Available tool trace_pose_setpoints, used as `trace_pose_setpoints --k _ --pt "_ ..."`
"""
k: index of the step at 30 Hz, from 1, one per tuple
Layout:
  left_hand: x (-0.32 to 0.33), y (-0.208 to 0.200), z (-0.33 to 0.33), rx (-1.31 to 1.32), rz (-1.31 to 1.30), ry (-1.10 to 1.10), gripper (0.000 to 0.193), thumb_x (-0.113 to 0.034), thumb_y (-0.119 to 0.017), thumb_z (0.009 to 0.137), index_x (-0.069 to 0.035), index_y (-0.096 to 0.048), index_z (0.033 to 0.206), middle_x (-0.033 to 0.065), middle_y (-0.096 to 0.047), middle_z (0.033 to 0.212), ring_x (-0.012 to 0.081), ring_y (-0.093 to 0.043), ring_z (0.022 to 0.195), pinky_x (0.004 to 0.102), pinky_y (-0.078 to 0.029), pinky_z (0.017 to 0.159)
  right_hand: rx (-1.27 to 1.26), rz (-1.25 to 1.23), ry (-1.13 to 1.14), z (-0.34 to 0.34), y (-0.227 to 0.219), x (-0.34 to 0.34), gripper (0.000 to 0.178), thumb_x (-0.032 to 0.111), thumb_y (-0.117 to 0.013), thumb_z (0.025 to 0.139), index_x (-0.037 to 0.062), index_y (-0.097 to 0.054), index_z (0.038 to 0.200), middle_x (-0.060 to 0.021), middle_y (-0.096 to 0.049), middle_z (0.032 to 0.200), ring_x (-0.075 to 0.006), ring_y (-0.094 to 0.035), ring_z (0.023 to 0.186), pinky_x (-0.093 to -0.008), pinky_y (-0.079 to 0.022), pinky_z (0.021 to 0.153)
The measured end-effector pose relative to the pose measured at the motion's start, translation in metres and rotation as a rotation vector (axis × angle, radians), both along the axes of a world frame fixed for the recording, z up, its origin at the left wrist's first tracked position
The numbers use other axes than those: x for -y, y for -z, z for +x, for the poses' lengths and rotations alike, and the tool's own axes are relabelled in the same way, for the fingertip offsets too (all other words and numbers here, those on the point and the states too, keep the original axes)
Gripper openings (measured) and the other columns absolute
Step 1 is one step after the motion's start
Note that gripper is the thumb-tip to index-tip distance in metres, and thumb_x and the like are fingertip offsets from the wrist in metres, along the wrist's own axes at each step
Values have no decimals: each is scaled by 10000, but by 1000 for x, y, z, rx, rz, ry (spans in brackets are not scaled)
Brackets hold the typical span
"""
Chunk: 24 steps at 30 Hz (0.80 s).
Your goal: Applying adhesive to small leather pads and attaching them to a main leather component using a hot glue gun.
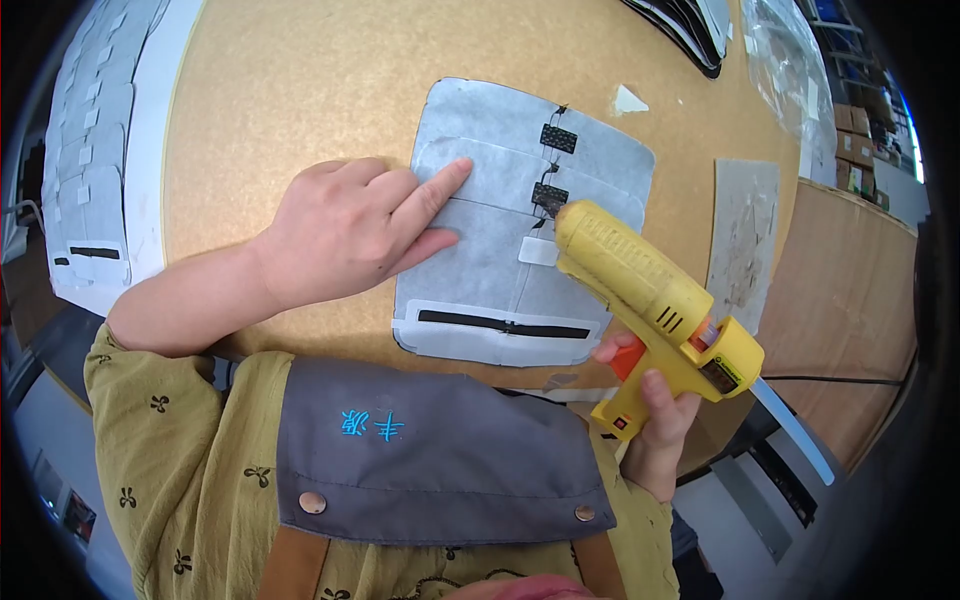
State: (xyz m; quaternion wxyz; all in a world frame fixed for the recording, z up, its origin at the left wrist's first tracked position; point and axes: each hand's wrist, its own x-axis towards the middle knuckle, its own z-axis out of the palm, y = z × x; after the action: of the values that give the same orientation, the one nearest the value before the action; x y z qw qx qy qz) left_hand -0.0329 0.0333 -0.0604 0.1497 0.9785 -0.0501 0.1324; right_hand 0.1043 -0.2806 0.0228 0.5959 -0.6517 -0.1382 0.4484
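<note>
A flat grey fabric panel (465, 245) with rounded corners lies before me on the tan tabletop. My left hand (365, 215) rests on its left side, index finger stretched out and thumb apart, the other fingers curled under. My right hand (660, 420) grips the handle of a yellow hot glue gun (640, 270), a finger at its orange trigger. The gun's nozzle points at the lower of two black textured patches (550, 196) on the panel; whether it touches cannot be seen. Below that patch sits a small white rectangle (539, 251). Near the panel's bottom edge runs a black strip (503, 325).
Overlapping grey panels (95, 130) lie at the far left. A stained grey board (742, 235) lies at the right, near clear plastic film (785, 60). A white scrap (628, 101) and a black-edged stack (690, 30) are at the back. The glue stick (795, 425) trails behind the gun.
</note>
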Motion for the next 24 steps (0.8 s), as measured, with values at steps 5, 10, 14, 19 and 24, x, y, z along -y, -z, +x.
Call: trace_pose_setpoints --k 5,10,14,19,24 --pt "1 1 1 0 11 1 597 -348 -732 827 -79 -602 1344 -7 -453 654 136 -497 559 281 -420 492 18 -7 -7 1 5 1 510 169 -595 935 -79 -442 1353 -206 -626 1128 -275 -616 1039 -421 -475 937" --pt "0 2 -1 -5 11 -2 600 -349 -734 825 -81 -601 1346 -7 -451 654 135 -495 561 282 -418 489 21 9 48 -2 5 0 525 170 -601 931 -79 -432 1361 -211 -629 1120 -276 -620 1029 -421 -480 925" --pt "1 2 0 -6 15 -4 603 -347 -737 822 -80 -601 1346 -8 -450 654 137 -493 561 283 -417 489 11 24 31 1 10 -5 536 175 -602 929 -78 -422 1365 -218 -629 1114 -284 -624 1016 -425 -486 919" --pt "0 1 1 -5 13 9 608 -340 -741 819 -72 -599 1345 -7 -449 652 139 -490 559 282 -416 491 15 17 21 4 14 -1 539 179 -605 926 -77 -420 1362 -223 -628 1111 -288 -627 1008 -424 -491 912" --pt "0 1 1 -10 12 12 606 -323 -750 812 -64 -601 1339 -5 -462 652 141 -494 561 282 -417 494 9 6 63 3 14 5 529 182 -607 923 -71 -428 1351 -214 -625 1104 -285 -625 1002 -421 -494 906"
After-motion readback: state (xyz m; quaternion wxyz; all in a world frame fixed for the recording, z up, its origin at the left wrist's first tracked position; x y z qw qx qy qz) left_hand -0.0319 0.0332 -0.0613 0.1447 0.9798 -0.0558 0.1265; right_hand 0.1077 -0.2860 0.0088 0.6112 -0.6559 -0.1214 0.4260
